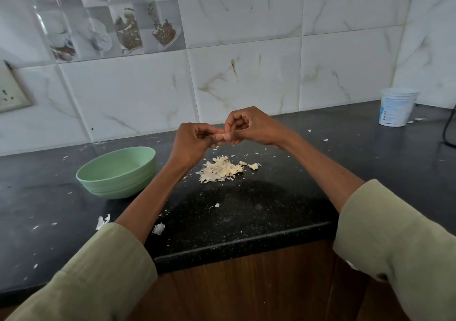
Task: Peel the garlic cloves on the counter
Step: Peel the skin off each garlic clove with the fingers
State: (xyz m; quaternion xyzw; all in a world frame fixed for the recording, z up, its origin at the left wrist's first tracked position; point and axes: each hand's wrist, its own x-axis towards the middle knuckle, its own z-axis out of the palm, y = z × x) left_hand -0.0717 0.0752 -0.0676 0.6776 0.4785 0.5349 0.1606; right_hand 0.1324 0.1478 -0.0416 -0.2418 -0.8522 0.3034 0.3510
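My left hand (195, 140) and my right hand (246, 125) meet above the black counter (246, 209), fingertips together. Between them they pinch a small garlic clove (223, 136), mostly hidden by the fingers. Below the hands lies a pile of pale garlic skins and cloves (223, 170) on the counter. A single clove (253, 165) sits at the pile's right edge.
A pale green bowl (118, 172) stands left of my left forearm. A white plastic tub (397, 107) is at the back right by the tiled wall, with a black cable (447, 128) beside it. Loose skin scraps (158, 229) dot the counter near its front edge.
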